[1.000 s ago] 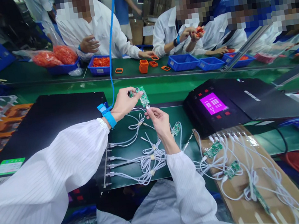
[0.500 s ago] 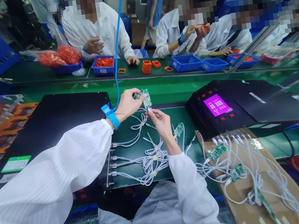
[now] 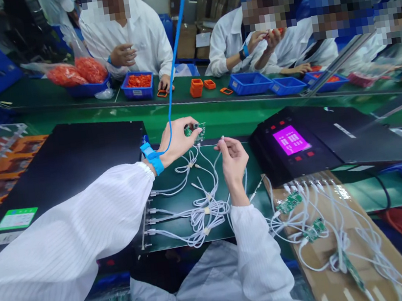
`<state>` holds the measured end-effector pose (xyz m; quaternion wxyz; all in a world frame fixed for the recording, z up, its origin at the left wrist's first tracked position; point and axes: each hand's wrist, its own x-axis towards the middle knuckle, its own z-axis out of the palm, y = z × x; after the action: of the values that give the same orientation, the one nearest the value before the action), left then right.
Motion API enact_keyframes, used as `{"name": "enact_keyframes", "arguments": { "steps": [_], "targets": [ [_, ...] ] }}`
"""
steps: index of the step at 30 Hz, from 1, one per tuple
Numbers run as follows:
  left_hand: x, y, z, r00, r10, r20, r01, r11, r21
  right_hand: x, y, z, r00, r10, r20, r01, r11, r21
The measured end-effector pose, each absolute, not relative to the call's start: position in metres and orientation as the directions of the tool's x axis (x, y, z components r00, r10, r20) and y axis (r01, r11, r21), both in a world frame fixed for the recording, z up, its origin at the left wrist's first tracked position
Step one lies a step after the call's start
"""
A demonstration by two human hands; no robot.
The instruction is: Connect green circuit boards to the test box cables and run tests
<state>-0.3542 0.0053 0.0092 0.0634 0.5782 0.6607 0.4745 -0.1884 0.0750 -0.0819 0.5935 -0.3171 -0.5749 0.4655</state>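
Observation:
My left hand (image 3: 181, 138) is closed on green circuit boards, pinching one circuit board (image 3: 201, 131) between thumb and fingers. Another bit of green board shows inside its curled fingers. A blue strap with a blue cord is round that wrist. To the right, apart from the board, my right hand (image 3: 234, 160) pinches the small light-coloured end of a thin white cable (image 3: 218, 159). A white plug stands just under the held board; I cannot tell whether it is joined to it. Below both hands lie bundled white cables (image 3: 205, 211) on the green surface.
A black box (image 3: 100, 149) stands left, and a black tester with a lit magenta screen (image 3: 291, 139) right. Circuit boards on white cables, one of them here (image 3: 290, 202), lie by the cardboard (image 3: 325, 282). Across the bench, co-workers handle orange parts near blue bins (image 3: 249, 84).
My right hand has moved right, away from the board, with the cable end in its fingers. The board in my left hand has tilted. Across the bench, a co-worker's hand now touches an orange frame.

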Motion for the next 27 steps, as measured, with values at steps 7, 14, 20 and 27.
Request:
{"name": "enact_keyframes", "arguments": {
  "steps": [7, 14, 20, 27],
  "targets": [
    [-0.355, 0.005, 0.010, -0.293, 0.836, 0.463, 0.733, -0.115, 0.671, -0.197, 0.051, -0.056, -0.226, 0.826, 0.516, -0.101, 0.507, -0.856],
    [-0.353, 0.003, 0.010, -0.260, 0.839, 0.479, 0.754, -0.134, 0.644, -0.208, 0.042, -0.045, -0.163, 0.809, 0.565, -0.030, 0.569, -0.822],
    [-0.350, 0.001, 0.010, -0.228, 0.863, 0.450, 0.762, -0.130, 0.635, -0.211, 0.040, -0.040, -0.133, 0.804, 0.580, 0.033, 0.589, -0.808],
    [-0.349, 0.001, 0.009, -0.223, 0.856, 0.467, 0.776, -0.134, 0.616, -0.215, 0.037, -0.040, -0.080, 0.742, 0.665, 0.051, 0.670, -0.741]
  ]
}}
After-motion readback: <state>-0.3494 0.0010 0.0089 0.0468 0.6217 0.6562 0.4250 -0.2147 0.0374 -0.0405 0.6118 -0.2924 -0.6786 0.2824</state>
